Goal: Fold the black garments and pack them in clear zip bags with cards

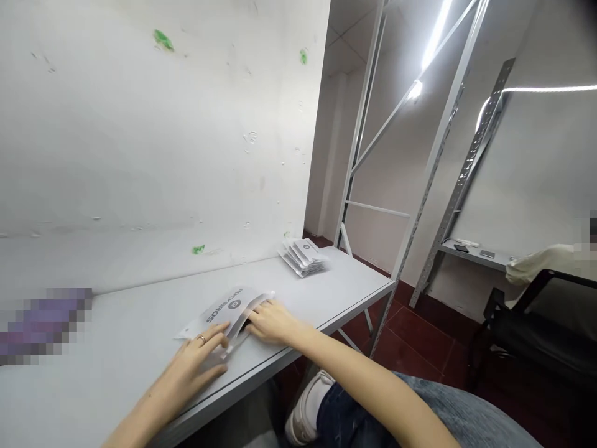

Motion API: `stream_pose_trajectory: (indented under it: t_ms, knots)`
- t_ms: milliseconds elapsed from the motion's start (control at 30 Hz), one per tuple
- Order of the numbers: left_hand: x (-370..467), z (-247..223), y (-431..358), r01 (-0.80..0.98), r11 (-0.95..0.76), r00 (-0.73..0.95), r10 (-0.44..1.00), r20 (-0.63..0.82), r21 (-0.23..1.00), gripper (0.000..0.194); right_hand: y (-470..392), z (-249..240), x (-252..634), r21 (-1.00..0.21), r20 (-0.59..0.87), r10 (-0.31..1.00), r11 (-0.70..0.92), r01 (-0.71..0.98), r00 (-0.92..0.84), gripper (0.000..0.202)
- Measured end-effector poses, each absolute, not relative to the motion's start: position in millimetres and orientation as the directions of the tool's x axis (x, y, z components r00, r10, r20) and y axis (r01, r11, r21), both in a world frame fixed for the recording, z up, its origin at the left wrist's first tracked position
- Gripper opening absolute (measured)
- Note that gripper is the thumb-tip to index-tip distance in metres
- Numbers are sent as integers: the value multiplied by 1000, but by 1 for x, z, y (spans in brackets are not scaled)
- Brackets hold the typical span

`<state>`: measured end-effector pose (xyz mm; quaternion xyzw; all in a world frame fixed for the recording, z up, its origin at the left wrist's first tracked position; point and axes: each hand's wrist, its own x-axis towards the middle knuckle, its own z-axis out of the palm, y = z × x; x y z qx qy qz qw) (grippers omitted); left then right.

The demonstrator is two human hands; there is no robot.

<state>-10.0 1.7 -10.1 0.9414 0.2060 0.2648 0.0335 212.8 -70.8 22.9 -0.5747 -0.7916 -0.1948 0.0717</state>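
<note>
A white bag (221, 311) printed with dark ROCKBROS lettering lies on the white table, its near right end raised and gaping. My left hand (198, 358), wearing a ring, rests at the bag's near edge with its fingers touching the plastic and its thumb apart. At the gaping end, my right hand (273, 322) has its fingers curled around the raised edge, and some fingertips are hidden by the bag. A small dark patch shows in the opening beside this hand; I cannot tell what it is.
A stack of similar white packages (304, 257) sits toward the table's (345, 274) far end, by the white wall panel. A blurred-out purple item (44, 323) lies at the left. Metal shelf posts (429, 155) stand beyond the table, and a black chair (541, 330) is at right.
</note>
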Motion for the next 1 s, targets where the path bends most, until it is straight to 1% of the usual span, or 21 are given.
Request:
stream_pose_trajectory:
  t_ms: [33,67,133,200,233,300,367,500,567,633,733,833,933,1000]
  knots:
    - [-13,-5,2,335,-932,788,357,501,138,18,-73,23,213,282,363,854,280,918,-372,27]
    - [-15,0,2,312,-945,796,318,516,101,17,-76,24,212,335,385,818,308,890,-428,25]
    - [-14,8,-1,281,-959,787,241,568,17,18,-81,23,206,430,419,709,396,811,-568,27]
    - [-10,11,-7,245,-968,762,157,628,-54,20,-85,20,198,505,437,587,467,726,-682,25]
    - [-8,11,-10,231,-970,752,131,646,-72,21,-86,18,193,533,434,546,486,693,-717,23]
    - [-4,10,-16,232,-970,748,131,651,-71,26,-87,13,184,561,419,524,493,665,-741,23]
    - [-3,9,-20,265,-963,749,181,637,-38,28,-86,8,176,560,407,547,483,673,-731,26]
    - [-5,15,-26,321,-947,779,280,561,26,23,-81,4,174,510,372,617,489,708,-694,29]
    - [-7,20,-28,330,-942,803,313,507,59,21,-78,6,180,476,326,669,494,728,-667,32]
    - [-10,24,-29,327,-940,816,335,471,101,20,-76,11,191,428,278,746,469,773,-606,34]
    - [-18,32,-25,323,-934,822,356,445,151,18,-75,21,212,298,203,898,322,899,-389,33]
    - [-31,37,-14,372,-913,798,406,446,166,17,-78,29,227,220,167,969,144,965,-183,31]
    - [-48,40,-3,461,-873,771,484,415,161,16,-83,41,231,196,152,982,78,978,-109,25]
    - [-61,41,3,526,-838,761,541,358,148,18,-85,54,230,171,90,989,101,980,-117,11]
